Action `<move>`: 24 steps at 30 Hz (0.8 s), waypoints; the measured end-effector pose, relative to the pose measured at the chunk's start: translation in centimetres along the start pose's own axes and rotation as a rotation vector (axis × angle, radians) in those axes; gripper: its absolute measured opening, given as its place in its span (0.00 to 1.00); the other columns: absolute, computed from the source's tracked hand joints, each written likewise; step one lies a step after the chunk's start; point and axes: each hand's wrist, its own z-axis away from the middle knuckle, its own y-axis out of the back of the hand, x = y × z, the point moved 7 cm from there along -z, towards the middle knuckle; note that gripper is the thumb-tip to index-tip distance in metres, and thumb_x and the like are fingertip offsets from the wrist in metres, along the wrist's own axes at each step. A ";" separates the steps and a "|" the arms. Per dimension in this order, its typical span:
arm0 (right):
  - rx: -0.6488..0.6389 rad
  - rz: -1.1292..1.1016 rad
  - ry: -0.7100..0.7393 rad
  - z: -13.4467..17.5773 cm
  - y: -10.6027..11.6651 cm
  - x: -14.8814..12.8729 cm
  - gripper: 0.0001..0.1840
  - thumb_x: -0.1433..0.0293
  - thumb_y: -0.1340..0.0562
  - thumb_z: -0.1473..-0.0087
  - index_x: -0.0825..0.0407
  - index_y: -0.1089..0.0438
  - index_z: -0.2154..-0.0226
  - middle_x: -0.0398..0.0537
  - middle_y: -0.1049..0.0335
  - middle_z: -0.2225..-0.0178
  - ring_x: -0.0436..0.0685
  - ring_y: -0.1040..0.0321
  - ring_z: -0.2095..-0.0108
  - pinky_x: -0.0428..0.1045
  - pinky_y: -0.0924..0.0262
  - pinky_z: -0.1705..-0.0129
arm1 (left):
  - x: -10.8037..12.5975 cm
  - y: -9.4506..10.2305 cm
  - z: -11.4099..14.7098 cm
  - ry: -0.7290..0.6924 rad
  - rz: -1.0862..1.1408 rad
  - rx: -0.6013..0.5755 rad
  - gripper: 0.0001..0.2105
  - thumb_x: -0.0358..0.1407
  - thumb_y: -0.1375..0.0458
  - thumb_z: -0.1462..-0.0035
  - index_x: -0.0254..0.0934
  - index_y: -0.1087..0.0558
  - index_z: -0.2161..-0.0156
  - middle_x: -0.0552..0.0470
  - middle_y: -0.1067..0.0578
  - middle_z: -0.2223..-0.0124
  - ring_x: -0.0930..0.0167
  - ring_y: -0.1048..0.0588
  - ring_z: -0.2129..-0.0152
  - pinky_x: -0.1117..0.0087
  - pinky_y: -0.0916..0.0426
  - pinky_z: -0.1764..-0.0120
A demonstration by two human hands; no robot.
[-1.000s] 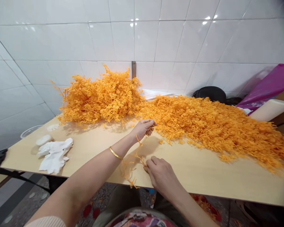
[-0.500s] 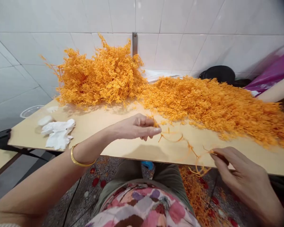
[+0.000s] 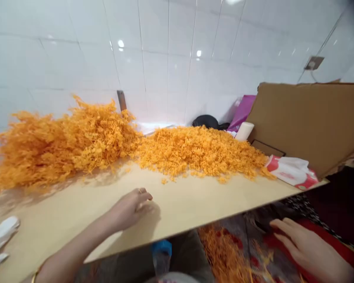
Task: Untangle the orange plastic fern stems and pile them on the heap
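My left hand [image 3: 132, 208] hovers over the pale tabletop [image 3: 188, 200], fingers loosely bent, with nothing visible in them. Past the table's front edge, my right hand [image 3: 306, 243] is open above the floor, fingers stretched out and somewhat blurred. Below and left of it, thin orange stems [image 3: 224, 251] lie heaped on the floor. A tall bushy pile of orange frilly sprigs [image 3: 91, 141] stands at the left of the table. Joining it on the right is a lower heap of small orange sprig pieces [image 3: 200, 151].
White crumpled gloves or cloth [image 3: 0, 239] lie at the table's left. A tissue pack [image 3: 292, 171] sits near the right end, before a big cardboard box [image 3: 306, 122]. A white roll [image 3: 244, 131], purple bag [image 3: 242, 112] and black object [image 3: 205, 121] are behind. A blue-capped bottle [image 3: 161, 251] is below the edge.
The view has swung right. The thin orange stem between my hands is no longer in them. My right hand has moved beyond the table edge and its pinch has opened.
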 end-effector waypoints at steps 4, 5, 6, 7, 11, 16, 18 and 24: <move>0.035 -0.103 0.138 -3.0 -2.3 -3.7 0.16 0.62 0.49 0.52 0.50 0.31 0.65 0.51 0.33 0.65 0.56 0.34 0.63 0.48 0.38 0.62 | 0.1 -1.6 -1.4 0.034 -0.040 0.009 0.31 0.51 0.52 0.53 0.44 0.48 0.44 0.43 0.46 0.43 0.59 0.46 0.48 0.58 0.46 0.51; 0.072 -0.115 0.184 -4.0 -2.6 -5.3 0.16 0.62 0.49 0.51 0.50 0.32 0.64 0.51 0.34 0.63 0.56 0.35 0.62 0.48 0.39 0.60 | 0.0 -2.0 -1.8 0.058 -0.044 -0.022 0.34 0.52 0.51 0.55 0.45 0.51 0.43 0.44 0.49 0.42 0.58 0.50 0.46 0.57 0.49 0.50; 0.114 -0.119 0.231 -5.0 -2.9 -7.0 0.16 0.62 0.49 0.50 0.50 0.32 0.63 0.51 0.34 0.62 0.55 0.36 0.60 0.48 0.40 0.59 | -0.1 -2.3 -2.3 0.094 -0.048 -0.041 0.36 0.53 0.51 0.56 0.45 0.53 0.42 0.45 0.52 0.41 0.57 0.54 0.45 0.55 0.51 0.49; 0.151 -0.115 0.265 -6.1 -3.3 -8.6 0.16 0.61 0.49 0.50 0.49 0.33 0.61 0.51 0.35 0.61 0.56 0.37 0.59 0.50 0.41 0.58 | -0.4 -2.5 -2.8 0.135 -0.051 -0.050 0.38 0.54 0.51 0.57 0.45 0.55 0.42 0.45 0.54 0.40 0.57 0.57 0.44 0.55 0.54 0.48; 0.291 -0.037 0.209 -10.6 -4.9 -12.7 0.24 0.56 0.49 0.52 0.47 0.39 0.53 0.53 0.43 0.53 0.62 0.45 0.53 0.58 0.47 0.55 | -3.1 -1.5 -5.0 0.328 -0.051 0.035 0.44 0.59 0.52 0.62 0.42 0.60 0.41 0.45 0.61 0.39 0.55 0.65 0.44 0.53 0.59 0.47; 0.330 0.064 -0.013 -15.2 -7.5 -12.3 0.35 0.49 0.50 0.57 0.48 0.46 0.48 0.57 0.59 0.45 0.71 0.59 0.46 0.65 0.56 0.53 | -8.3 0.3 -7.8 0.557 -0.023 0.227 0.55 0.64 0.51 0.74 0.40 0.64 0.41 0.42 0.69 0.39 0.48 0.72 0.47 0.49 0.61 0.49; 0.289 0.080 -0.071 -16.4 -8.9 -11.2 0.38 0.47 0.51 0.59 0.47 0.48 0.47 0.56 0.62 0.44 0.73 0.63 0.45 0.67 0.58 0.54 | -9.5 0.4 -9.3 0.604 -0.004 0.241 0.59 0.65 0.49 0.79 0.41 0.66 0.41 0.42 0.72 0.40 0.46 0.73 0.47 0.49 0.62 0.49; 0.183 0.082 -0.181 -18.7 -11.9 -8.6 0.41 0.43 0.54 0.60 0.42 0.54 0.45 0.57 0.62 0.43 0.74 0.64 0.45 0.68 0.58 0.56 | -10.3 -0.3 -15.5 0.542 0.033 0.167 0.63 0.64 0.47 0.86 0.41 0.68 0.41 0.39 0.71 0.40 0.45 0.73 0.48 0.49 0.66 0.49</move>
